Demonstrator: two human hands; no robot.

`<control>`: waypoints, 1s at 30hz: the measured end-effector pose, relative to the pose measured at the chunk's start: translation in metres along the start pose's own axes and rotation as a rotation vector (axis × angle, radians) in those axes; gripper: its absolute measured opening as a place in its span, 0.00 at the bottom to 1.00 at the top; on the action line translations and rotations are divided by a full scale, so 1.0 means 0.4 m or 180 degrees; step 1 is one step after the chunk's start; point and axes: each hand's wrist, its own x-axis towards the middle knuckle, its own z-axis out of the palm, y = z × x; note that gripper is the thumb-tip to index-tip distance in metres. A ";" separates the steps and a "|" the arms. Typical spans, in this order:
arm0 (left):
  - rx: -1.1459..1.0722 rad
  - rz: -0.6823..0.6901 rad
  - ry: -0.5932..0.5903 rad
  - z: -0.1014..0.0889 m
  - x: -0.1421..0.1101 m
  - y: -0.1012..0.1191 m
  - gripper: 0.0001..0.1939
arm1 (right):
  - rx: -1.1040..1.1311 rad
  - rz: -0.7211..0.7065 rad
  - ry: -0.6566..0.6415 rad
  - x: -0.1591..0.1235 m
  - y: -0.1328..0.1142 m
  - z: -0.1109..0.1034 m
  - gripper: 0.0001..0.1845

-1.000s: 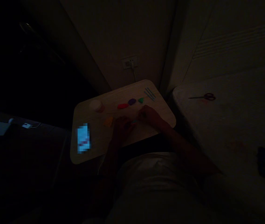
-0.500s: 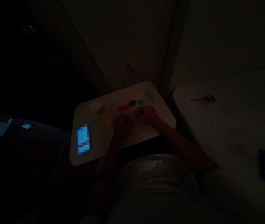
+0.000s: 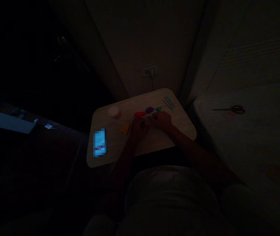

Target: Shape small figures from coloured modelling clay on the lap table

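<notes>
In the dim head view, both my hands work close together over the small wooden table. My left hand is closed with its fingertips pinched near a tiny piece, pale blue and reddish, too dark to name. Facing it, my right hand has curled fingers; whatever they hold is hidden. Just beyond the hands lie a red clay lump, a purple clay lump and a green clay lump. An orange clay piece lies left of my left hand.
A lidded tub stands at the table's back left, a lit phone at its front left. Three thin sticks lie at the back right. Scissors rest on the pale surface to the right. A plugged-in cord hangs from the wall outlet.
The view has swung left, so everything sits farther right in the picture. My hands stay close together, their fingers shifting slightly; the clay lumps stay put on the table.
</notes>
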 end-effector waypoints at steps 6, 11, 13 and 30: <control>-0.0064 -0.0008 -0.0036 0.002 0.003 -0.011 0.11 | -0.0029 -0.0071 0.0047 0.005 0.000 0.004 0.27; -0.0144 -0.0012 0.0016 0.000 0.005 -0.008 0.10 | -0.0086 -0.0155 0.0051 0.009 0.005 0.009 0.25; -0.0121 -0.0034 0.0018 0.001 0.005 -0.009 0.09 | -0.0101 -0.0191 0.0067 0.010 0.006 0.012 0.25; -0.0120 -0.0176 -0.0099 -0.007 0.008 -0.008 0.09 | 0.0008 -0.0291 -0.0026 0.020 0.016 0.010 0.24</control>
